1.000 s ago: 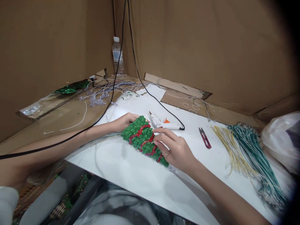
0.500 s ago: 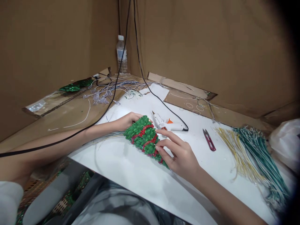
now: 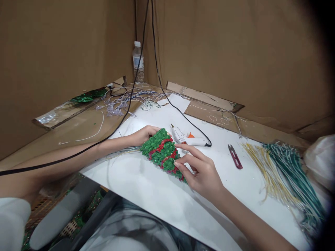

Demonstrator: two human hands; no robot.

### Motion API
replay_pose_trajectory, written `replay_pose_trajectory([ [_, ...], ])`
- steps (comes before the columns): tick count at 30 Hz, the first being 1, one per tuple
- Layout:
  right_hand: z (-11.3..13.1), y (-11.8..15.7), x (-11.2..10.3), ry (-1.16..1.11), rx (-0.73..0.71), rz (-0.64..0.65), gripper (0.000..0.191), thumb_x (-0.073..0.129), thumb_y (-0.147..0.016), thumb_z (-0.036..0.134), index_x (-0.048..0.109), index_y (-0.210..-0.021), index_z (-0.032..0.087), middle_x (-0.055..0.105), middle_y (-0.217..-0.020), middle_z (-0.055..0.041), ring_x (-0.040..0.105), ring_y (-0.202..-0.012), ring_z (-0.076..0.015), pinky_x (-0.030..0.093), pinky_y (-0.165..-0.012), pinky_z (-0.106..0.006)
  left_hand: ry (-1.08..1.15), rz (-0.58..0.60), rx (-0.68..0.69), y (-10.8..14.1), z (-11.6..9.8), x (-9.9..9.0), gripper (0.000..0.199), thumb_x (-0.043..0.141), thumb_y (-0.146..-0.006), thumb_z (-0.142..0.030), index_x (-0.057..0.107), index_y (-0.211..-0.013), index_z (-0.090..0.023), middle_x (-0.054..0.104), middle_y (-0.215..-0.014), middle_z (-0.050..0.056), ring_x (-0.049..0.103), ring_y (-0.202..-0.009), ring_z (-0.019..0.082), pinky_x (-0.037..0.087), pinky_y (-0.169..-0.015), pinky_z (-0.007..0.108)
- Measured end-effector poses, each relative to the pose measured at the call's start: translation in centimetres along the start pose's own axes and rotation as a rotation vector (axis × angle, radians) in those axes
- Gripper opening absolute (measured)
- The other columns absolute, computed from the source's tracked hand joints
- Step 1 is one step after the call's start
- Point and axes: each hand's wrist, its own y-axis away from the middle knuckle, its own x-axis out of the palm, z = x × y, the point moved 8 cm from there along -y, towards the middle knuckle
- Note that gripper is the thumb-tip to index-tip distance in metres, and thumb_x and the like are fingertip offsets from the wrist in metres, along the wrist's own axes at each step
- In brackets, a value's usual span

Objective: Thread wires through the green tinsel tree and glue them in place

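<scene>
A green tinsel Christmas tree ornament point(image 3: 157, 148), with red beaded bands wound across it, is tilted over the white board point(image 3: 131, 188). My left hand point(image 3: 146, 135) grips its wide end from behind; the tree hides most of those fingers. At the tree's right side is my right hand point(image 3: 201, 169), thumb and index finger pinched together against the red band. Whatever lies between those fingertips is too small to make out. Just behind the tree, a white glue gun point(image 3: 193, 140) with an orange trigger rests on the board.
Red thread snips point(image 3: 235, 157) lie right of my right hand, near bundles of yellow cords point(image 3: 258, 164) and green cords point(image 3: 293, 177). A black cable point(image 3: 123, 122) hangs across the view. A water bottle point(image 3: 138, 66) stands in the cardboard corner, behind tangled wires point(image 3: 138, 94).
The view has shifted slightly, so everything sits a little further right. Both hands keep nearly the same place on the tree, with the right fingertips still pinched at the red band.
</scene>
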Motion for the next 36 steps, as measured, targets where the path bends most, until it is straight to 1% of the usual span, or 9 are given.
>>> replay_pose_trajectory([
  [4,0.0,0.1,0.1,-0.001,-0.007,-0.015,0.012,0.055,-0.083,0.015,0.064,-0.076,0.02,0.061,-0.12,-0.0077,0.038,-0.045,-0.0046,0.035,-0.044,-0.024,-0.008,-0.014,-0.002,0.1,0.1,0.0,0.025,0.064,-0.081,-0.033,0.075,-0.094,-0.014,0.067,-0.115,0.017,0.065,-0.101,0.026,0.051,-0.086,0.034],
  [9,0.1,0.2,0.0,-0.026,-0.014,-0.026,0.012,0.054,-0.083,0.013,0.062,-0.076,0.019,0.061,-0.119,-0.0084,0.04,-0.045,-0.0042,0.036,-0.045,-0.023,-0.012,-0.006,-0.024,0.1,0.2,0.0,0.025,0.064,-0.081,-0.032,0.075,-0.093,-0.013,0.068,-0.113,0.017,0.066,-0.099,0.026,0.052,-0.084,0.034],
  [16,0.2,0.3,0.0,-0.041,-0.041,-0.043,0.012,0.053,-0.084,0.013,0.061,-0.077,0.019,0.061,-0.118,-0.0099,0.044,-0.046,-0.0044,0.036,-0.044,-0.023,0.009,-0.011,-0.037,0.1,0.2,0.0,0.023,0.065,-0.08,-0.033,0.075,-0.088,-0.014,0.07,-0.105,0.016,0.066,-0.097,0.026,0.052,-0.084,0.036],
  [22,0.1,0.3,0.1,-0.05,-0.023,-0.042,0.013,0.051,-0.085,0.014,0.06,-0.076,0.019,0.062,-0.118,-0.011,0.046,-0.047,-0.0061,0.038,-0.044,-0.024,0.0,-0.026,-0.024,0.0,-0.2,-0.1,0.028,0.064,-0.08,-0.039,0.075,-0.082,-0.014,0.071,-0.093,0.015,0.067,-0.085,0.024,0.052,-0.079,0.034],
  [25,0.1,0.3,0.2,-0.051,-0.013,-0.049,0.013,0.051,-0.085,0.015,0.06,-0.076,0.019,0.062,-0.119,-0.0114,0.046,-0.047,-0.0064,0.037,-0.043,-0.024,-0.009,-0.026,-0.018,0.0,-0.5,-0.1,0.028,0.063,-0.081,-0.04,0.075,-0.08,-0.014,0.071,-0.09,0.014,0.067,-0.084,0.023,0.052,-0.079,0.034],
  [30,-0.1,0.4,0.0,-0.043,0.002,-0.056,0.013,0.053,-0.084,0.015,0.062,-0.075,0.019,0.063,-0.119,-0.0103,0.055,-0.057,-0.0098,0.041,-0.047,-0.025,-0.024,-0.01,-0.025,-0.2,-1.0,-0.2,0.032,0.062,-0.081,-0.04,0.074,-0.078,-0.011,0.071,-0.093,0.017,0.068,-0.085,0.024,0.053,-0.076,0.033],
  [32,-0.2,0.4,-0.1,-0.04,0.016,-0.052,0.012,0.054,-0.083,0.015,0.063,-0.075,0.02,0.063,-0.119,-0.0094,0.058,-0.06,-0.011,0.042,-0.048,-0.025,-0.028,0.014,-0.047,-0.2,-1.2,-0.2,0.03,0.063,-0.081,-0.04,0.074,-0.08,-0.012,0.072,-0.097,0.018,0.068,-0.092,0.026,0.053,-0.077,0.033],
  [33,-0.2,0.4,-0.1,-0.043,0.022,-0.049,0.012,0.055,-0.083,0.016,0.063,-0.076,0.02,0.064,-0.118,-0.0089,0.058,-0.061,-0.0112,0.042,-0.048,-0.025,-0.023,0.031,-0.058,-0.3,-1.3,-0.2,0.029,0.063,-0.081,-0.039,0.075,-0.082,-0.013,0.072,-0.099,0.017,0.067,-0.099,0.028,0.053,-0.079,0.033],
  [36,-0.2,0.4,-0.1,-0.06,0.039,-0.042,0.011,0.056,-0.083,0.017,0.064,-0.077,0.02,0.064,-0.118,-0.0081,0.057,-0.059,-0.0104,0.042,-0.048,-0.025,-0.006,0.089,-0.093,-0.2,-1.4,-0.8,0.022,0.065,-0.081,-0.033,0.076,-0.087,-0.015,0.069,-0.111,0.017,0.054,-0.122,0.029,0.05,-0.088,0.032],
])
